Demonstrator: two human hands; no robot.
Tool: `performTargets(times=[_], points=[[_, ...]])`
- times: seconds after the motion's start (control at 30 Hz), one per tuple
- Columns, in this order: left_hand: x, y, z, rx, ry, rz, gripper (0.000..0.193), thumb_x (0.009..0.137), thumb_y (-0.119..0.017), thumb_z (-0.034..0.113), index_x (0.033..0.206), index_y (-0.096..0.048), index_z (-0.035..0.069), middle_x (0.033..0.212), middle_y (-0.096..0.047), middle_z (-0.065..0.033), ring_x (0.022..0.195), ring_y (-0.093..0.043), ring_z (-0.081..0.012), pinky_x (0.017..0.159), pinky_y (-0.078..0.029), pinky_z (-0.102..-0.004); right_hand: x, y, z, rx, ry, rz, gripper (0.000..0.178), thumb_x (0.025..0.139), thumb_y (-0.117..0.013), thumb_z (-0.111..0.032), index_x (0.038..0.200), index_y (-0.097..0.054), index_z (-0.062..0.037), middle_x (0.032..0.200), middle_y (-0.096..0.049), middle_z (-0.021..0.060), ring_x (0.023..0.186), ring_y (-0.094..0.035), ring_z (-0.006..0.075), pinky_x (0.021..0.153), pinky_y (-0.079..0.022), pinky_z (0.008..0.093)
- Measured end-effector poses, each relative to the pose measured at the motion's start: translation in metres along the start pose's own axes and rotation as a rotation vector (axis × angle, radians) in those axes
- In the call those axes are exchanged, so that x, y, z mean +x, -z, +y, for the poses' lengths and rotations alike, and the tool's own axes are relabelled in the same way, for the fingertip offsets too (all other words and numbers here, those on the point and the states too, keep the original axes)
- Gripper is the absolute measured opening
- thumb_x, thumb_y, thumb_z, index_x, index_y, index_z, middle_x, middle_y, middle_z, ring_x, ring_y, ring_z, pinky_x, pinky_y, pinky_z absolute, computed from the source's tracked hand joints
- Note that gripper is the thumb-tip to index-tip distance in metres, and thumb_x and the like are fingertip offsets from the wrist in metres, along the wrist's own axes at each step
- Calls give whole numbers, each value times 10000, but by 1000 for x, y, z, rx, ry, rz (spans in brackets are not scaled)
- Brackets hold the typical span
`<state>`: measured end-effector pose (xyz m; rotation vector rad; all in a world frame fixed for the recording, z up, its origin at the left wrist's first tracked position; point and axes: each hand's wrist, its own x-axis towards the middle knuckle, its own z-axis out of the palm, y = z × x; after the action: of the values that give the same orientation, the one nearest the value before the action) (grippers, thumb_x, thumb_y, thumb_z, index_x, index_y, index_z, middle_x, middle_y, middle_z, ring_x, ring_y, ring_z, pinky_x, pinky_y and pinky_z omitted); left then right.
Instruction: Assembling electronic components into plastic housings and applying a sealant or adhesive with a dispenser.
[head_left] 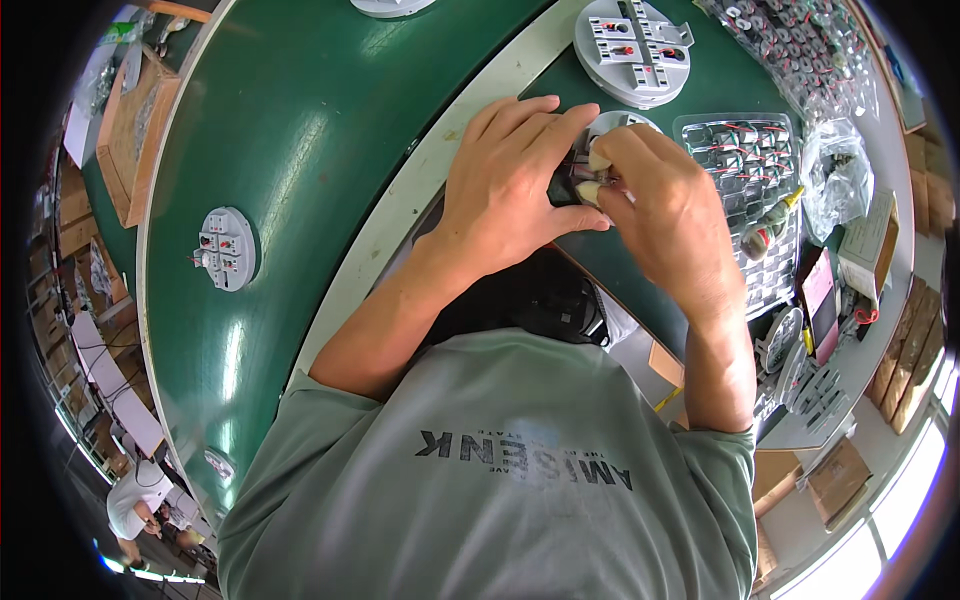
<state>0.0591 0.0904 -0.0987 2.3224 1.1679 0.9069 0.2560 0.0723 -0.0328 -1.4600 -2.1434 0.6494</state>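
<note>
A white round base (622, 122), mostly covered by my hands, lies at the near edge of the green bench top. My left hand (510, 180) brackets it, index finger along the far side and thumb along the near side. Over the base, my right hand (668, 210) is closed in a pinch, with pale covers on its thumb and index fingertips. What sits in that pinch is hidden. Just beyond, another white round base (640, 75) carries clip-like brackets and small red parts. Right of my right hand is a clear compartment tray (685, 128) holding small parts with red wires.
A tool with a yellow-green handle (785, 208) rests on the tray. Clear bags (838, 180) and a carton (868, 245) stand to the right. On the left, the green belt (290, 190) carries a round assembly (228, 250). Another person (138, 500) is at lower left.
</note>
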Motion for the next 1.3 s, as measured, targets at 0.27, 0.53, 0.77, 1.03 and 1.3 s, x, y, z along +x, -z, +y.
performTargets(times=[0.27, 0.53, 0.77, 1.03, 1.3], points=[[1, -2, 1, -1, -13, -3, 914, 680, -958, 529, 1425, -678, 80, 1262, -758, -77, 1311, -644, -334, 1132, -459, -501, -4, -2, 9, 158, -14, 7, 170, 870, -744, 19, 1028, -684, -3, 967, -681, 160, 866, -694, 385, 735, -563, 458], [3, -5, 0, -17, -5, 70, 956, 635, -1006, 393, 1446, -626, 58, 1259, -722, -153, 1289, -635, -356, 1139, -447, -500, -6, -4, 7, 15, 73, 31, 223, 866, -734, 79, 1079, -728, 15, 1040, -727, 164, 913, -729, 372, 782, -595, 397], [4, 25, -7, -236, 55, 7, 933, 760, -965, 310, 1523, -528, 0, 1414, -651, -234, 1374, -587, -412, 1189, -421, -516, -19, -6, 1, 96, 61, 96, 218, 895, -734, 55, 1110, -737, 19, 1156, -741, 190, 1021, -740, 374, 871, -595, 384], [54, 82, -124, 654, 395, 285, 1062, 800, -924, 444, 1628, -431, -3, 1629, -479, -305, 1506, -495, -409, 1257, -391, -502, -92, 9, 4, 9, -159, 564, 202, 961, -752, -4, 1162, -735, 2, 1218, -755, 167, 1069, -735, 320, 899, -580, 376], [87, 72, -79, 122, 385, 136, 1154, 746, -949, 513, 1611, -413, -31, 1552, -538, -334, 1485, -507, -429, 1234, -419, -492, -184, -16, 34, 266, -585, 940, 189, 996, -712, 30, 1185, -725, 25, 1210, -759, 108, 983, -682, 145, 867, -551, 286]])
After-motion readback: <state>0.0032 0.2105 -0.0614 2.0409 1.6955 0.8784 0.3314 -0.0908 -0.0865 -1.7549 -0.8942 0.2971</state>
